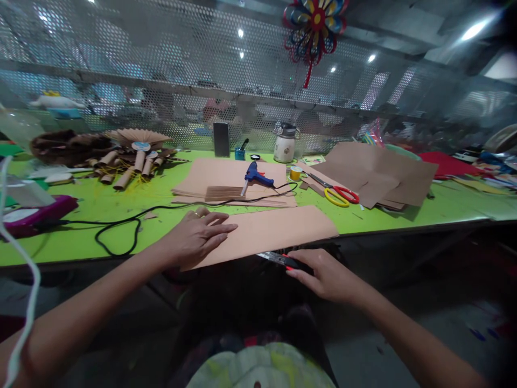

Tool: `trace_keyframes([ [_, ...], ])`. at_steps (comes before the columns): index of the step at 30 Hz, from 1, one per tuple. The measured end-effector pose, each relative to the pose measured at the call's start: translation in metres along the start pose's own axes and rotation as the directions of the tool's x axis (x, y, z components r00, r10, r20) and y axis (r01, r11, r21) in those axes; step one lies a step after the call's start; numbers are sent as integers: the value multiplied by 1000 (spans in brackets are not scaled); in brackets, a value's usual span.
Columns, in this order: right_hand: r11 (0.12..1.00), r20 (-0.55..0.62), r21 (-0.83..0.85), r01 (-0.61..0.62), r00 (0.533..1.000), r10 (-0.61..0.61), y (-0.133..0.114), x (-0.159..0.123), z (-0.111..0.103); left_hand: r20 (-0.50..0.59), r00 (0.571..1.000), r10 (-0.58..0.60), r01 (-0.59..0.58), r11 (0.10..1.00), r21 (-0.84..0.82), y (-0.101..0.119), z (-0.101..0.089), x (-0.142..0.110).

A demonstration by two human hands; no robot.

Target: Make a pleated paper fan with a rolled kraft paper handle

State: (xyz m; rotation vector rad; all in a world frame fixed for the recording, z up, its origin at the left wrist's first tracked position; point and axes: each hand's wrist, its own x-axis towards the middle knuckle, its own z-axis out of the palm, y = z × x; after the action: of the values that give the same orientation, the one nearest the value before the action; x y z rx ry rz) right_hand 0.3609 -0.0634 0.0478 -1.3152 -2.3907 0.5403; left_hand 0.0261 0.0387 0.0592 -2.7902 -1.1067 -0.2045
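My right grip (317,272) pinches a black-and-red metal-bladed cutter (278,259), aimed at the near edge of the tan rectangular paper sheet (278,226), which lies beneath my left grip (197,233), fingers loosely spread. Slitting step, I judge; next move calls for steady left pressure, level cutter.

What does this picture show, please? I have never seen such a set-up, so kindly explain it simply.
There is no machine here: a person works with two bare hands. The one picture comes from a camera worn on the head, looking forward and down. The left hand rests on a brown sheet at the near edge of the green table. The right hand holds a knife by the sheet's near edge. Farther back lie a blue glue gun on a paper stack, and scissors; a bottle stands behind.
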Motion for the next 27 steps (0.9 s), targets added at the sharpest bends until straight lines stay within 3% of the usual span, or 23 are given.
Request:
trace_keyframes([
  [11, 995, 4, 19, 93, 996, -93, -30, 32, 23, -63, 997, 49, -49, 999, -3, -2, 5, -1],
  [27, 990, -4, -63, 126, 992, -127, -51, 44, 46, -91, 992, 92, -94, 996, -10, -3, 7, 1],
])
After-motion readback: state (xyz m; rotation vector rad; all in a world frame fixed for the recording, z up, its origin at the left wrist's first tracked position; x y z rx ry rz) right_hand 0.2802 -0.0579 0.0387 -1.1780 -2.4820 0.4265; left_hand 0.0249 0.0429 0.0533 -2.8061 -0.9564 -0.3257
